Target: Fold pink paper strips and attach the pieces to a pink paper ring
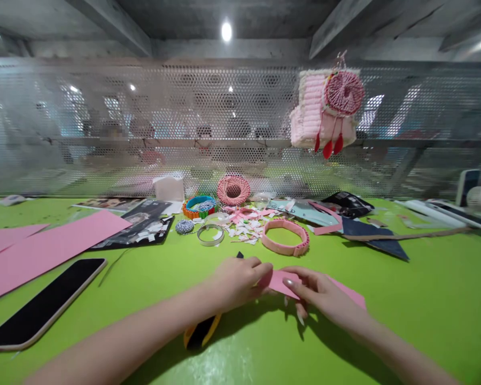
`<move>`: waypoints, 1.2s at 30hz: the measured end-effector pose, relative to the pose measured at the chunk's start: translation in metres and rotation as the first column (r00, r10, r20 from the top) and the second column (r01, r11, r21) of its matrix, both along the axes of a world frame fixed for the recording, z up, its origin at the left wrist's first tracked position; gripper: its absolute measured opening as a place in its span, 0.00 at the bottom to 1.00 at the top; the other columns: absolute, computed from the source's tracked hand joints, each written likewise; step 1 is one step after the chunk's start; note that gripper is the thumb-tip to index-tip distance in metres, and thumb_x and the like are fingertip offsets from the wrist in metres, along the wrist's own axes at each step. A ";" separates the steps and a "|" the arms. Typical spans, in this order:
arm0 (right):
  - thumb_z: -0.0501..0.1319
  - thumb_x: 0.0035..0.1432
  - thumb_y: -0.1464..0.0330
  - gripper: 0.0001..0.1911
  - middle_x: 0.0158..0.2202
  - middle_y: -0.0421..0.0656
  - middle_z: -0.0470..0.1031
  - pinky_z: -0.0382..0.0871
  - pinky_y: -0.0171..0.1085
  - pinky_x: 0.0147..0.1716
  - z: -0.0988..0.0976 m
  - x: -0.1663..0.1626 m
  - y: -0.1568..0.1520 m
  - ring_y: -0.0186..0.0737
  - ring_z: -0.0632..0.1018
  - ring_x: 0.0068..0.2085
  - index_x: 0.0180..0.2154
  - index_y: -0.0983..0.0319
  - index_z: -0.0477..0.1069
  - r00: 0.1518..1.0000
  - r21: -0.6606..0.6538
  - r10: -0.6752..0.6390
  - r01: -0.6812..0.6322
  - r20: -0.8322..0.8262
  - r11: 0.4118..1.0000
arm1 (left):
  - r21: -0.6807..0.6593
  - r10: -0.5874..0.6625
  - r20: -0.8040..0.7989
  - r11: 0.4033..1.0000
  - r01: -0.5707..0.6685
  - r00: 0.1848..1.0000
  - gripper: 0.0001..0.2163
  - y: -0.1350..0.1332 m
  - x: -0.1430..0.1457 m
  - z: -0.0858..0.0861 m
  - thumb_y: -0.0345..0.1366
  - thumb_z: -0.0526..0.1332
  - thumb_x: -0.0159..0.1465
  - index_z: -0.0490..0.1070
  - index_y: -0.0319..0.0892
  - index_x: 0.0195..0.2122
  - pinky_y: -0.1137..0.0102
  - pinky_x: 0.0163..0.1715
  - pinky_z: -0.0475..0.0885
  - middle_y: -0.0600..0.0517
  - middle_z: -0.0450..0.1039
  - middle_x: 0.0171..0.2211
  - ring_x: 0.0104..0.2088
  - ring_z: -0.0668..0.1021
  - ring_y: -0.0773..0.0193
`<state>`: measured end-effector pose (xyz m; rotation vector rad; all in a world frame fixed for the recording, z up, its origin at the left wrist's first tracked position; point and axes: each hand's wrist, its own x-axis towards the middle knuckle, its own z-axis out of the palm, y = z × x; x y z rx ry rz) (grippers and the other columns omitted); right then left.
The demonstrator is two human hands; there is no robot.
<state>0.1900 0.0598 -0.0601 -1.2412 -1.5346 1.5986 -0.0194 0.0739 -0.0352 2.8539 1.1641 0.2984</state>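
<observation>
matt paper piece [281, 281], smooth glossy tabletop [436, 305], screen [240, 120] — perforated metal

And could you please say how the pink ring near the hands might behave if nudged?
The pink ring would probably slide rather than roll, since it lies flat on the green table. It is likely light, its wall being thin, and its open middle may let it squash if squeezed.

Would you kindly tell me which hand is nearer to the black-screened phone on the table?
Left. The left hand is to the right of the phone, not touching it; the right hand is farther right, beyond the left.
</observation>
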 end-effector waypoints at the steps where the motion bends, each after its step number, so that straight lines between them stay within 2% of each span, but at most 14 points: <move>1: 0.64 0.54 0.53 0.29 0.17 0.38 0.72 0.70 0.35 0.23 -0.002 0.000 0.000 0.35 0.74 0.19 0.49 0.67 0.68 0.999 -0.018 -0.031 0.030 -0.012 0.999 | 0.004 0.006 0.004 1.000 -0.006 1.000 0.09 -0.001 0.000 0.000 0.42 0.58 0.64 0.69 0.44 0.41 0.73 0.23 0.64 0.49 0.74 0.34 0.27 0.75 0.63; 5: 0.62 0.56 0.52 0.23 0.22 0.40 0.75 0.71 0.34 0.22 -0.007 -0.003 -0.004 0.33 0.75 0.19 0.42 0.65 0.68 0.987 -0.054 -0.067 0.060 -0.145 0.997 | -0.010 0.028 0.026 1.000 -0.028 0.999 0.11 -0.003 0.003 -0.001 0.44 0.57 0.64 0.70 0.43 0.41 0.72 0.25 0.66 0.48 0.73 0.34 0.28 0.75 0.62; 8: 0.63 0.56 0.52 0.20 0.26 0.41 0.76 0.70 0.32 0.22 -0.005 -0.006 -0.006 0.30 0.75 0.19 0.35 0.64 0.67 0.973 -0.054 -0.071 0.061 -0.222 0.997 | -0.051 0.071 0.060 0.996 -0.068 0.996 0.16 -0.006 0.004 -0.001 0.46 0.56 0.64 0.69 0.41 0.48 0.67 0.27 0.69 0.44 0.73 0.39 0.30 0.77 0.58; 10: 0.63 0.55 0.52 0.20 0.24 0.39 0.75 0.69 0.31 0.22 -0.004 -0.007 -0.006 0.30 0.75 0.19 0.36 0.63 0.66 0.968 -0.054 -0.098 0.088 -0.232 0.995 | -0.091 0.113 0.109 0.990 -0.103 0.988 0.23 -0.008 0.005 0.000 0.48 0.55 0.65 0.63 0.39 0.56 0.63 0.30 0.72 0.41 0.73 0.43 0.33 0.78 0.54; 13: 0.63 0.55 0.51 0.21 0.22 0.37 0.72 0.67 0.32 0.21 -0.005 -0.008 -0.008 0.31 0.73 0.18 0.38 0.62 0.64 0.961 -0.049 -0.137 0.129 -0.239 0.990 | -0.167 0.169 0.199 0.977 -0.136 0.965 0.27 -0.012 0.008 0.000 0.50 0.45 0.69 0.52 0.39 0.63 0.62 0.37 0.73 0.41 0.73 0.46 0.39 0.78 0.54; 16: 0.62 0.55 0.51 0.22 0.21 0.36 0.71 0.67 0.33 0.21 -0.006 -0.010 -0.012 0.32 0.73 0.18 0.39 0.61 0.63 0.955 -0.043 -0.142 0.135 -0.262 0.990 | -0.356 0.240 0.320 0.927 -0.118 0.916 0.29 -0.018 0.011 0.001 0.51 0.38 0.69 0.47 0.37 0.65 0.64 0.38 0.72 0.43 0.75 0.39 0.37 0.77 0.56; 19: 0.63 0.55 0.52 0.23 0.22 0.36 0.71 0.67 0.33 0.21 -0.007 -0.015 -0.018 0.33 0.73 0.19 0.43 0.60 0.61 0.934 -0.101 -0.171 0.146 -0.313 0.984 | -0.473 0.303 0.414 0.878 -0.082 0.858 0.30 -0.023 0.014 -0.001 0.52 0.41 0.68 0.46 0.38 0.65 0.62 0.38 0.71 0.45 0.73 0.35 0.35 0.75 0.56; 22: 0.63 0.55 0.52 0.27 0.24 0.37 0.73 0.67 0.32 0.22 -0.005 -0.018 -0.021 0.33 0.73 0.20 0.48 0.59 0.59 0.918 -0.149 -0.186 0.141 -0.351 0.979 | -0.475 0.298 0.451 0.878 -0.056 0.841 0.26 -0.026 0.016 -0.004 0.50 0.41 0.69 0.48 0.43 0.64 0.64 0.34 0.68 0.49 0.70 0.32 0.31 0.72 0.59; 25: 0.63 0.54 0.52 0.28 0.23 0.36 0.72 0.67 0.32 0.22 -0.002 -0.020 -0.021 0.33 0.73 0.20 0.50 0.59 0.59 0.921 -0.144 -0.180 0.138 -0.345 0.980 | -0.519 0.291 0.469 0.854 -0.007 0.834 0.23 -0.028 0.017 -0.006 0.47 0.41 0.70 0.48 0.45 0.63 0.68 0.29 0.66 0.54 0.66 0.26 0.27 0.70 0.62; 28: 0.64 0.52 0.52 0.29 0.21 0.34 0.70 0.67 0.32 0.20 0.000 -0.020 -0.021 0.33 0.72 0.19 0.50 0.60 0.60 0.932 -0.114 -0.171 0.142 -0.318 0.983 | -0.532 0.298 0.486 0.847 0.007 0.821 0.21 -0.029 0.017 -0.004 0.44 0.44 0.70 0.49 0.45 0.62 0.69 0.29 0.65 0.55 0.67 0.27 0.27 0.70 0.63; 32: 0.63 0.54 0.52 0.28 0.19 0.33 0.68 0.65 0.32 0.19 0.000 -0.018 -0.020 0.33 0.71 0.18 0.50 0.60 0.61 0.948 -0.037 -0.159 0.155 -0.276 0.987 | -0.447 0.281 0.472 0.893 -0.047 0.836 0.20 -0.027 0.016 0.002 0.41 0.51 0.67 0.57 0.41 0.58 0.69 0.28 0.65 0.51 0.71 0.31 0.28 0.71 0.62; 36: 0.61 0.56 0.54 0.24 0.18 0.33 0.67 0.65 0.32 0.18 0.001 -0.014 -0.017 0.32 0.70 0.16 0.48 0.60 0.62 0.956 -0.007 -0.159 0.162 -0.248 0.987 | -0.325 0.218 0.436 0.943 -0.073 0.873 0.18 -0.020 0.011 0.005 0.42 0.59 0.63 0.66 0.41 0.53 0.69 0.30 0.68 0.47 0.74 0.39 0.30 0.73 0.63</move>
